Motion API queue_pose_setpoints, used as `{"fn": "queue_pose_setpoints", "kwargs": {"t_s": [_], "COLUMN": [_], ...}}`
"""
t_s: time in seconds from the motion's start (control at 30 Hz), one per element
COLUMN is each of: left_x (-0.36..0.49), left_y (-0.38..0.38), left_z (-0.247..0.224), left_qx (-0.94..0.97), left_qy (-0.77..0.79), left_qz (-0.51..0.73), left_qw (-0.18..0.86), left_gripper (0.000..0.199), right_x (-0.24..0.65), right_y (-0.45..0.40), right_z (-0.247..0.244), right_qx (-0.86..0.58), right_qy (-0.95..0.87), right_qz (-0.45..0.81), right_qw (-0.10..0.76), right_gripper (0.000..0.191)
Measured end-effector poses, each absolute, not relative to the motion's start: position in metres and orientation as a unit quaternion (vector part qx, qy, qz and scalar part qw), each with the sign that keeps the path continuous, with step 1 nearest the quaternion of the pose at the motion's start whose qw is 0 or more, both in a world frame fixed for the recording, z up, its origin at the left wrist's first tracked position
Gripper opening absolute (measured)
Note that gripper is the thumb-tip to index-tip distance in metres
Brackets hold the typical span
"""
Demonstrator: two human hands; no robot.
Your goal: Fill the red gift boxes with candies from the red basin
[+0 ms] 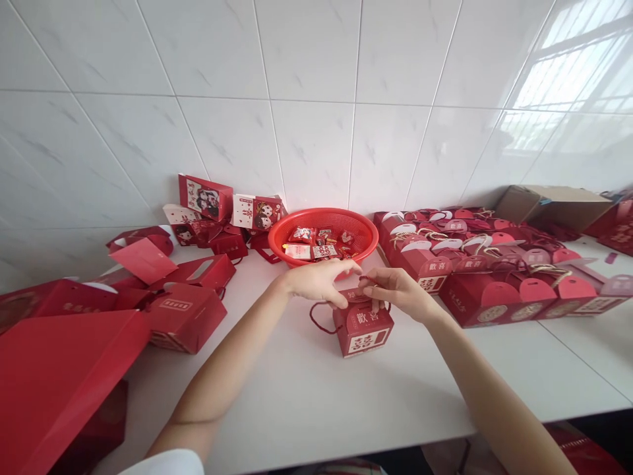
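Observation:
A small dark-red paper gift box (366,326) with a pale panel of Chinese characters stands upright on the white table in front of me. A dark-red cord handle (320,323) loops out from its left side. My left hand (321,282) curves over the box's top left, thumb down at the box's edge and index finger stretched apart from it; the other fingers are hidden. At the top right, my right hand (398,290) pinches part of the cord above the box's flaps. Just behind the box is a red plastic basket (324,214) with wrapped sweets inside.
Many closed red boxes (479,297) stand in rows at the right, some with tan cords. Behind them is a brown cardboard box (554,201). Folded and open red boxes (182,313) are heaped at the left, and a tiled wall (311,152) rises behind the table (306,402).

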State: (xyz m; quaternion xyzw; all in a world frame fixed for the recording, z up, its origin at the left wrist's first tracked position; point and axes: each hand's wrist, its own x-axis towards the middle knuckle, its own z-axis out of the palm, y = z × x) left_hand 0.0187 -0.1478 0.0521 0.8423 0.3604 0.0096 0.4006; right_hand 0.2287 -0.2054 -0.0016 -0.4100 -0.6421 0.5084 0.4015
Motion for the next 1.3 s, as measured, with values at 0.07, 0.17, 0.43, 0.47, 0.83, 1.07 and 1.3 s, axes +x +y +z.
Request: {"fn": "queue_pose_setpoints", "kwargs": {"t_s": [0.07, 0.17, 0.43, 0.47, 0.83, 1.07, 1.3], "left_x": [0.012, 0.006, 0.01, 0.011, 0.017, 0.013, 0.01], "left_y": [-0.145, -0.149, -0.181, -0.182, -0.183, -0.183, -0.162], "left_z": [0.058, 0.068, 0.08, 0.079, 0.067, 0.072, 0.068], "left_qx": [0.81, 0.757, 0.723, 0.727, 0.754, 0.793, 0.821], "left_qy": [0.337, 0.301, 0.242, 0.234, 0.166, 0.2, 0.266], "left_qz": [0.07, 0.2, 0.272, 0.27, 0.243, 0.232, 0.218], "left_qw": [0.474, 0.545, 0.587, 0.586, 0.587, 0.527, 0.456], "left_gripper": [0.07, 0.064, 0.057, 0.057, 0.068, 0.06, 0.064], "right_x": [0.229, 0.227, 0.22, 0.218, 0.207, 0.246, 0.322], "right_y": [-0.206, -0.207, -0.215, -0.216, -0.225, -0.257, -0.311], "right_z": [0.0, 0.005, 0.027, 0.029, 0.02, 0.041, 0.076], "right_qx": [-0.414, -0.419, -0.392, -0.391, -0.45, -0.486, -0.532], "right_qy": [-0.648, -0.642, -0.605, -0.607, -0.627, -0.579, -0.404], "right_qz": [0.504, 0.5, 0.505, 0.502, 0.337, 0.248, 0.062], "right_qw": [0.393, 0.403, 0.475, 0.475, 0.539, 0.605, 0.741], "right_gripper": [0.037, 0.034, 0.033, 0.034, 0.015, 0.013, 0.019]}}
